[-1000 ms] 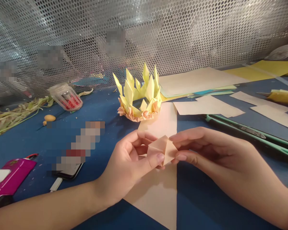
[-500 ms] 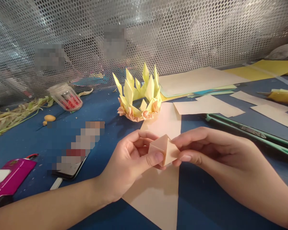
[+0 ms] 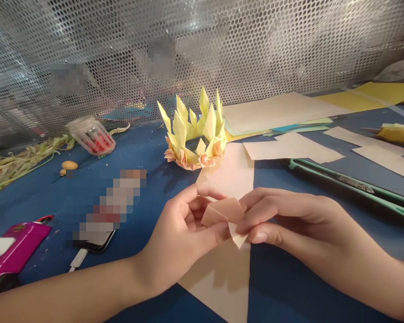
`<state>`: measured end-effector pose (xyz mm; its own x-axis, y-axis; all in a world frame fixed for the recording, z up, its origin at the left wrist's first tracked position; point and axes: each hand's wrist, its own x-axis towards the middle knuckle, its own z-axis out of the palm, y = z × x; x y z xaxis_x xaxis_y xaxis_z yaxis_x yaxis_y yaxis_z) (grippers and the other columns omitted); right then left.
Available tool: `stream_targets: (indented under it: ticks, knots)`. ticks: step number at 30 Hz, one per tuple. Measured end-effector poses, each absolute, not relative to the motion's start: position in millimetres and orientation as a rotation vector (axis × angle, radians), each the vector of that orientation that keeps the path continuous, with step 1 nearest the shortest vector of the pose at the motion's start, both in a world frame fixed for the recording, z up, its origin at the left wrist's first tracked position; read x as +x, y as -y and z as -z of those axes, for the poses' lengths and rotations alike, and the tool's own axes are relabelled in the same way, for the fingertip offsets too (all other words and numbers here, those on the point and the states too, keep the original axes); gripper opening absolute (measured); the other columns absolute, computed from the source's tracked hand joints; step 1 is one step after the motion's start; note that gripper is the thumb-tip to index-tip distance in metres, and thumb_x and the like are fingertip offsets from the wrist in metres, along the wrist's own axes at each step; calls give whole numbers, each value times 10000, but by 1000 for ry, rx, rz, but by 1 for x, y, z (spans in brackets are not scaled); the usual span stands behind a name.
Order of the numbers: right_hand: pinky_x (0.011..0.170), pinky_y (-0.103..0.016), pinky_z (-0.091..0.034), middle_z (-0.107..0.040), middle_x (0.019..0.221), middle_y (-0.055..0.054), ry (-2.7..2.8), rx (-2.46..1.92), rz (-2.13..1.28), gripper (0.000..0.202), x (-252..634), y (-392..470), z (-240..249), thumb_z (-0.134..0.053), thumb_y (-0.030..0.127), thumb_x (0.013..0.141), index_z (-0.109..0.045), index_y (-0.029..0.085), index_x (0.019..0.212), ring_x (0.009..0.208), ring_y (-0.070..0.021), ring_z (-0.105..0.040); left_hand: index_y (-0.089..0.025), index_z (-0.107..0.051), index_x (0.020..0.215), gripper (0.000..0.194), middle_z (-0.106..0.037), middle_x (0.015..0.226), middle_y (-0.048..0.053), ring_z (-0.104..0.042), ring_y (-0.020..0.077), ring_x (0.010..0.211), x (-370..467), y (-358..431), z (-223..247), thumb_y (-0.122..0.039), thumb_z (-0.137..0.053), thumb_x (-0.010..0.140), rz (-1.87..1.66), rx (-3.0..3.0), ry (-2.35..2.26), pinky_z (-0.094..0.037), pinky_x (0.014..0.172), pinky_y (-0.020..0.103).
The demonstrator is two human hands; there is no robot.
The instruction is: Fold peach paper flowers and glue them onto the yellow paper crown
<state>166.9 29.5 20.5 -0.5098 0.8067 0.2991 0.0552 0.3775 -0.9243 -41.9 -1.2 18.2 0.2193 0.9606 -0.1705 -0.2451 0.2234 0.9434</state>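
Both of my hands hold one small folded peach paper piece (image 3: 224,212) just above the blue table. My left hand (image 3: 183,233) pinches its left side between thumb and fingers. My right hand (image 3: 289,220) grips its right side, index finger lying over the top fold. Under the hands lies a flat peach paper sheet (image 3: 224,273). Behind them stands a yellow and peach paper crown (image 3: 195,134), apart from both hands.
A phone (image 3: 96,240) and a magenta tool (image 3: 13,251) lie at the left. A clear jar with red bits (image 3: 91,135) lies on its side near dried leaves (image 3: 23,157). Paper sheets (image 3: 283,112) and a green-edged tool (image 3: 350,188) lie at the right, before a perforated metal wall (image 3: 256,45).
The folded piece has been turned and flattened between my fingers; its peak now points down and right. My right fingers have closed further over it. Nothing else has moved.
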Motion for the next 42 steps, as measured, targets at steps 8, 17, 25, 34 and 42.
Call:
stream_targets:
  ticks: [8,17,25,34,42]
  knots:
    - [665,-265,-596,-774,712,6,1703,-917,-1467,291,167,-27,-15,-920,480,813,-740,260,748,700,-181,-734,-217,-714,889,368,-743,734,-69,-669,89,699,-40,0,-18,-62,-945,648,-1036,1025,-1093,-522,664,163]
    - [645,-153,-545,-762,687,67,1345,-897,-1786,406,162,-30,-11,-1005,192,680,-611,236,769,690,-107,-738,-196,-751,842,361,-742,695,-59,-657,96,671,-42,1,-19,-127,-1019,611,-1015,972,-1073,-531,688,187]
    - [678,-197,-604,-783,714,37,1380,-940,-1725,423,163,-29,-11,-1019,295,693,-611,249,794,729,-159,-792,-177,-698,698,269,-720,680,-17,-626,97,639,-40,-1,-22,-294,-862,877,-994,1116,-1117,-512,663,194]
    - [561,-207,-517,-665,685,42,1593,-989,-1539,405,164,-29,-7,-965,385,753,-587,250,806,635,-130,-638,-168,-730,694,259,-680,667,-22,-601,118,656,-41,1,-17,-234,-980,694,-926,1134,-1167,-491,612,196]
    - [630,-206,-541,-687,775,38,1680,-938,-1458,324,165,-28,-10,-937,373,809,-662,257,937,703,-131,-626,-164,-760,788,164,-732,727,0,-618,120,685,-42,2,-19,-272,-873,836,-948,1162,-1175,-476,630,204]
